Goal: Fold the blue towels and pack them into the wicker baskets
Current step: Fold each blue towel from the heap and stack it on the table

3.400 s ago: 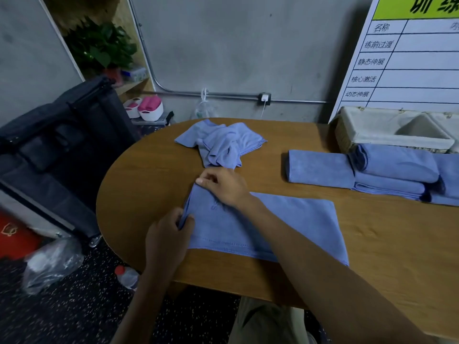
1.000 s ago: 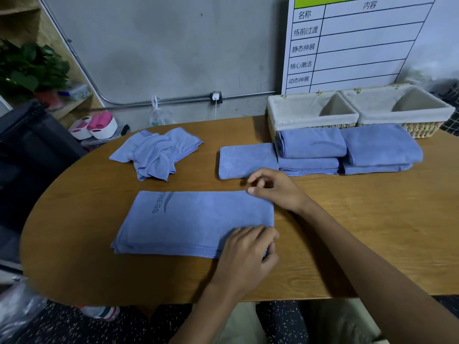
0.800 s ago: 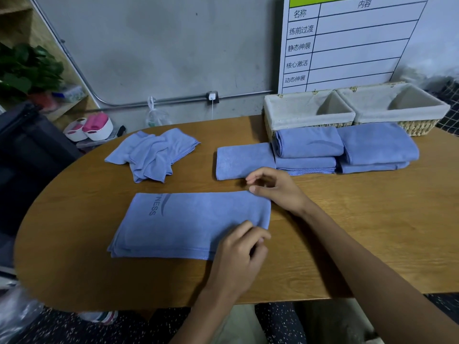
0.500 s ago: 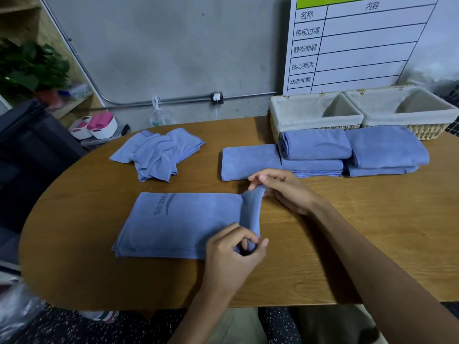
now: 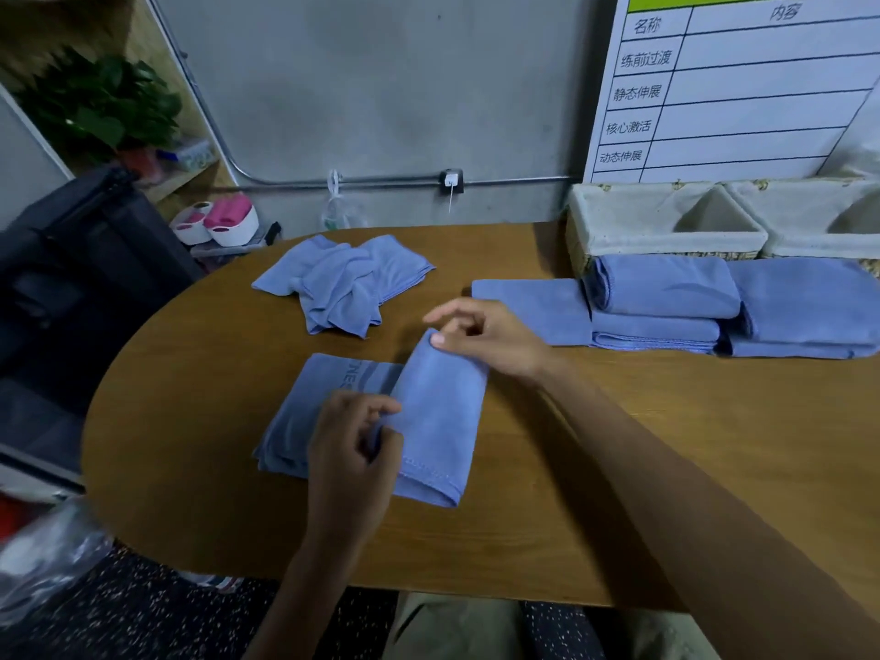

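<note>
Two corners of the half-turned blue towel (image 5: 428, 421) sat pinched in our left hand (image 5: 355, 445) and, seemingly, our right hand (image 5: 481, 335), so uneven pulling could have skewed the fold.

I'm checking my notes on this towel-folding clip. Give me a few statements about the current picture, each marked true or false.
1. Both hands pinch the towel being folded. True: left hand, right hand.
2. A crumpled towel lies behind it. True.
3. Folded towels fill the wicker baskets. False: the folded towels lie on the table in front.
4. The table is glass. False: wood.
</note>
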